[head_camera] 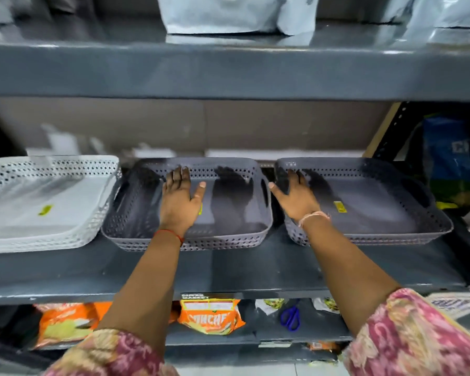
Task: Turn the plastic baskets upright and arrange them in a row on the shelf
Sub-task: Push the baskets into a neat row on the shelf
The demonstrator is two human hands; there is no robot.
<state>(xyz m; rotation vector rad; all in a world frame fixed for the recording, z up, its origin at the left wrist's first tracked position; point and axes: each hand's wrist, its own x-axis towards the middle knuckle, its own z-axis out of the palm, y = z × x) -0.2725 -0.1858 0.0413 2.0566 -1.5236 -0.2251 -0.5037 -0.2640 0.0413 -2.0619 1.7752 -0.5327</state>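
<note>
Head view: we see three shallow perforated plastic baskets upright in a row on the grey metal shelf point(228, 270): white basket point(46, 202) at 9 o'clock, middle grey basket point(228, 213) just beside it, right grey basket point(377, 207) at 3 o'clock. Left hand point(178, 202) lies flat, fingers spread, inside the middle basket, gripping nothing. Right hand point(296, 198) likewise spread flat inside the right basket.
</note>
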